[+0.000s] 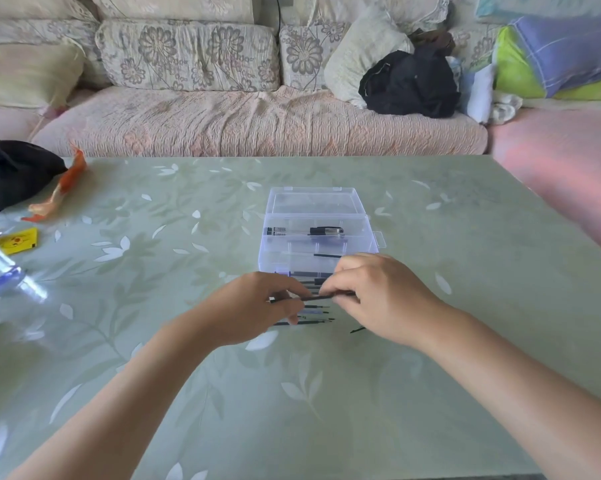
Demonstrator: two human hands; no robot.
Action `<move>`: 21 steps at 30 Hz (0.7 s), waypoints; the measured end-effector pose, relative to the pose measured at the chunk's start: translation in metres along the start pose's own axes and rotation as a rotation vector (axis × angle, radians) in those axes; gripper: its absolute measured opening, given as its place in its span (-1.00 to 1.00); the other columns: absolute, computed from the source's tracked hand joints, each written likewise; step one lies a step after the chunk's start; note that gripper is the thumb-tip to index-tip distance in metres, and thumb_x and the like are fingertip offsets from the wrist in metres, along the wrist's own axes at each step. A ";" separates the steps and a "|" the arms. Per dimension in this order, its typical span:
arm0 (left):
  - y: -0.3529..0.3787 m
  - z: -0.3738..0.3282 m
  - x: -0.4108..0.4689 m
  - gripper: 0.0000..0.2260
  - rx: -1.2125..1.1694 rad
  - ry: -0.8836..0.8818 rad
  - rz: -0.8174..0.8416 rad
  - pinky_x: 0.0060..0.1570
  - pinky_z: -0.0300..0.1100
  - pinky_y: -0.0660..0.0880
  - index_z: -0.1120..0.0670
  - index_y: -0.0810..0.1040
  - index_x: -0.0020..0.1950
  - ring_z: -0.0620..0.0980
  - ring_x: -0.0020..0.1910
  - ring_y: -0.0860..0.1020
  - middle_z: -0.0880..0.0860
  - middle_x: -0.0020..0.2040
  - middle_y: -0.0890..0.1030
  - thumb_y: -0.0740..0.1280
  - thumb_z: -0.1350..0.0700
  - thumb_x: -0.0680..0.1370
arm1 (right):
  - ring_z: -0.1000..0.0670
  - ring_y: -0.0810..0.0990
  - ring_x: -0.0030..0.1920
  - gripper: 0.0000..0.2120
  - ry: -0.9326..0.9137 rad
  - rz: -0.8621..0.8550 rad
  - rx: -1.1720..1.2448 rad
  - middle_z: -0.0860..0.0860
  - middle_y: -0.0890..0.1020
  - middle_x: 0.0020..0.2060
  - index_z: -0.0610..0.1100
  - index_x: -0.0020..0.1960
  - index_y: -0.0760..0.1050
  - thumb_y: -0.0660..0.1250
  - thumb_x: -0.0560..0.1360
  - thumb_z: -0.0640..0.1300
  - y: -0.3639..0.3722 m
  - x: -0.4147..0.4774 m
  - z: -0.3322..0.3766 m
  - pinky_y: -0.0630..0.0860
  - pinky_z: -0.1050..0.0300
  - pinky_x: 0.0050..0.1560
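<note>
The work goes on at the middle of a green leaf-patterned table (430, 358), in front of a sofa (257, 123). On the table stands a clear plastic box (370, 237), its lid (314, 200) thrown back and lying open on the far side. The box is divided into long compartments running left to right. The rear one holds a couple of pens (306, 231), and the one in front of it shows at least one thin dark stick (326, 255). So part of the sorting looks done already.

Just in front of the box, the left hand (254, 306) and the right hand (378, 296) meet over the table. Each pinches one end of a single black refill (318, 297), fingers curled round it. The refill is held level, raised off the table, close to the box's near edge.

Below it, a small row of loose refills (313, 315) lies on the table, partly hidden by the hands, and one stray piece (357, 329) lies off to the right of the row. Their number cannot be counted.

By this showing the job is somewhere in the middle. Some items are stowed, one is in hand and not yet placed, and several wait on the table. The lid is also left to close.
</note>
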State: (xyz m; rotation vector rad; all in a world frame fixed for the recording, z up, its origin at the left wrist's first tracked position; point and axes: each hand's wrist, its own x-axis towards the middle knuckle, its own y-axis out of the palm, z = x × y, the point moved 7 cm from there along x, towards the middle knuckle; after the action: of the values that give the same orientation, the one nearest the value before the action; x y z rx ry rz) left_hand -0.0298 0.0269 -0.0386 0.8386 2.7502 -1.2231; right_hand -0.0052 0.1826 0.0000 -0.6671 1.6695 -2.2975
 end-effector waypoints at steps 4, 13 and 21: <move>0.002 -0.001 0.001 -0.90 0.057 -0.012 -0.023 -0.16 -0.06 0.54 -0.22 0.58 -0.03 -0.05 -0.38 0.48 -0.26 -0.21 0.66 0.28 -0.05 0.57 | 0.06 0.50 -0.13 -0.85 0.011 -0.051 -0.028 0.18 0.60 -0.18 0.09 -0.03 0.62 0.44 0.40 -0.02 -0.002 0.002 0.001 0.37 0.13 -0.06; -0.001 -0.003 -0.002 -0.90 0.021 0.021 -0.031 -0.12 -0.03 0.55 -0.25 0.53 0.01 -0.04 -0.34 0.52 -0.25 -0.20 0.66 0.28 -0.05 0.56 | 0.17 0.48 -0.19 -0.95 0.115 -0.060 0.052 0.23 0.59 -0.28 0.10 -0.23 0.56 0.42 0.40 0.00 -0.008 -0.004 -0.018 0.39 0.15 0.06; 0.009 -0.011 -0.002 -0.86 0.004 0.058 0.009 -0.21 -0.17 0.49 -0.22 0.53 0.01 -0.25 -0.39 0.48 -0.21 -0.20 0.65 0.27 0.04 0.56 | 0.20 0.49 -0.18 -0.89 0.086 -0.069 0.114 0.22 0.60 -0.26 0.10 -0.17 0.55 0.46 0.37 0.04 -0.003 -0.002 -0.009 0.40 0.16 0.05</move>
State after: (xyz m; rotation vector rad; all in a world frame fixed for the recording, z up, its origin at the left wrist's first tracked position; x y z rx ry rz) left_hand -0.0217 0.0386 -0.0362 0.8999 2.7860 -1.2230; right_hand -0.0080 0.1919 0.0003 -0.6186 1.5594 -2.4813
